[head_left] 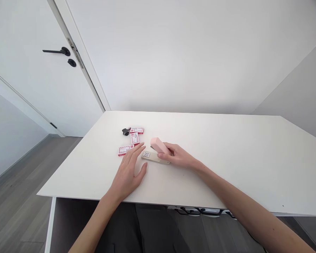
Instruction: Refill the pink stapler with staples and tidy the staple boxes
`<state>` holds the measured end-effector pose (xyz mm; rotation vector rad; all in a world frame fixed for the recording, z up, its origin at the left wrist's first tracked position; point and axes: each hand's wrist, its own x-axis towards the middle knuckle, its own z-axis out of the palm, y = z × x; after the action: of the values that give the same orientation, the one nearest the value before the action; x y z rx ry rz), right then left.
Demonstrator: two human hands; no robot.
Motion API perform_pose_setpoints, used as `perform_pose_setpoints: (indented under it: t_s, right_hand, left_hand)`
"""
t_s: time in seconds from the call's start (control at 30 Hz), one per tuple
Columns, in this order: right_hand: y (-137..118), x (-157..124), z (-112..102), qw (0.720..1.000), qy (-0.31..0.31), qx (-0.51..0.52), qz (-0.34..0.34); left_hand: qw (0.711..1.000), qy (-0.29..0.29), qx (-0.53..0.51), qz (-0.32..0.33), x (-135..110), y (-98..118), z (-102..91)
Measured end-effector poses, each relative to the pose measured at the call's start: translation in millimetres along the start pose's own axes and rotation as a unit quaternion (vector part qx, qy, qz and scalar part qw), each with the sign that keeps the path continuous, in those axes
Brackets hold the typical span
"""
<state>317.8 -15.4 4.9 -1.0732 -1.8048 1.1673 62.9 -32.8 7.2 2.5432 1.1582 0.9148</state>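
In my right hand (177,154) is a stapler with a pink top (158,144), its fingers and thumb wrapped around the rear. The pink top is tilted up over a long beige base (154,157), which lies on the white table and has a patterned plate at its left end. My right palm hides where the two parts meet. My left hand (127,175) lies open on the table left of the base, fingers apart and holding nothing. Its fingertips are close to a small red-and-white box (125,150), which they partly cover.
Beyond my left hand are two more red-and-white boxes, one upright in view (135,138) and one farther back (137,130). A small black staple remover (126,131) sits beside them. The white table (226,151) reaches back to the wall. A door with a black handle (56,51) stands at left.
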Motion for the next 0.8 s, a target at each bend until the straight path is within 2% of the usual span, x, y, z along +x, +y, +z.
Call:
perform_pose_setpoints:
  t_s: [0.1, 0.27, 0.5, 0.8]
  right_hand:
    - [-2, 0, 0, 0.999, -0.003, -0.030, -0.021]
    - [-5, 0, 3, 0.999, -0.003, -0.010, -0.048]
    - [-2, 0, 7, 0.997, 0.064, 0.001, -0.032]
    - [0, 1, 8, 0.997, 0.069, 0.006, -0.044]
  left_hand:
    - [1.000, -0.006, -0.009, 0.024, -1, 5, 3.5]
    - [0.998, -0.001, 0.023, 0.065, -4, 3, 9.4]
    - [0.996, -0.005, 0.045, 0.075, -4, 1, 11.8]
    - [0.992, 0.002, 0.081, 0.093, -6, 1, 15.3]
